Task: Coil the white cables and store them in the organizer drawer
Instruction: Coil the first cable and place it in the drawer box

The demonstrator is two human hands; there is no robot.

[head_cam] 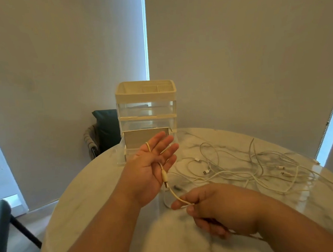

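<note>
Your left hand (150, 165) was open, fingers (163, 143) spread, a cable (163, 173) looped across the palm. Your right hand (211, 203) pinched that cable above the surface (88, 208), near the drawer (146, 138).

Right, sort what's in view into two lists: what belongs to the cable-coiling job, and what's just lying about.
Part of the job:
- white cable looped over the open left hand, pinched by the right hand
- loose cables tangled on the table
- organizer
- its open drawer

Just lying about:
- dark chair behind the table
- window blinds
</note>
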